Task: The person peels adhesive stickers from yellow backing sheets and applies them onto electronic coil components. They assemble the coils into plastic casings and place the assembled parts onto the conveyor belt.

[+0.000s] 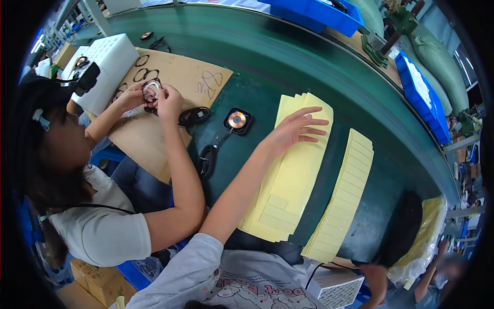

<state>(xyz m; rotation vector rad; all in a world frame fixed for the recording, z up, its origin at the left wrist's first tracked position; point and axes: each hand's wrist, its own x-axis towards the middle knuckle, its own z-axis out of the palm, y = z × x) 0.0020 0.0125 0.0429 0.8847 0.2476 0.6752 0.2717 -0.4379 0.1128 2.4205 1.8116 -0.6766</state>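
My left hand [298, 130] is spread over the upper part of a wide stack of yellow sheets [293, 175], its fingers apart and nothing held in them. To the right lies a narrower row of overlapping yellow strips [342, 198]. My right hand [374, 283] is low at the bottom right, beside the table edge; it is blurred and its fingers cannot be made out. Left of the wide stack, a square black device with a copper coil [237, 120] rests on the green table, its cable bundle [207, 160] just below it.
On the left a co-worker's hands [162, 98] hold a round part over a cardboard sheet [206, 72]. A white foam box [110, 67] stands behind. Blue trays [422, 98] line the far side. A plastic-wrapped yellow bundle [424, 239] sits at the right.
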